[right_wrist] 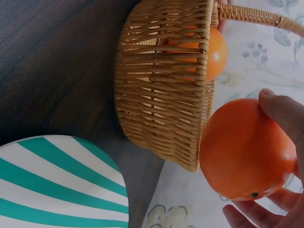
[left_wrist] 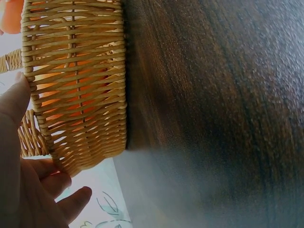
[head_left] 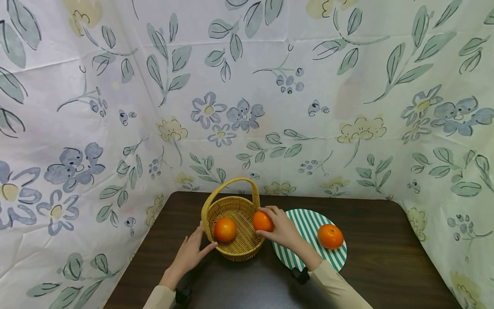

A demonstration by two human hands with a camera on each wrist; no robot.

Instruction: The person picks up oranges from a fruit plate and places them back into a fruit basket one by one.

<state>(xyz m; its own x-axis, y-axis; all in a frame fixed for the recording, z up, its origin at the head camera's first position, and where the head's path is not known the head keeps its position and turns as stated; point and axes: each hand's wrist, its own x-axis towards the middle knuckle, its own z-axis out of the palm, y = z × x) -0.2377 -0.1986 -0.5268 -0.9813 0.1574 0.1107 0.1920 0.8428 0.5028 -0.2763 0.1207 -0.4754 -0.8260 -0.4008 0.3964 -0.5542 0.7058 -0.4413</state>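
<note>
One orange [head_left: 263, 221], gripped by the right hand [head_left: 284, 229], is at one basket's rim [head_left: 240, 255]; only right wrist shows its stem [right_wrist: 255, 195]. Another orange [head_left: 225, 229] lies inside. The spread left hand [head_left: 188, 254] touches the rim. Only head view shows a third orange [head_left: 330, 236], on one plate [head_left: 301, 223].

Handle [head_left: 255, 193] arches over basket's [head_left: 240, 227] far side; nearer mouth free overhead.

The orange [right_wrist: 247, 149] I grip has smooth, softly glossy skin. The basket [right_wrist: 159, 90] before me is woven wicker, ridged, with a slight sheen. The striped plate [right_wrist: 61, 178] to the right looks smooth and matt. The tabletop [left_wrist: 213, 104] is dark, wood-grained, faintly textured and shiny; the far backdrop [head_left: 247, 86], creased, matt cloth.
</note>
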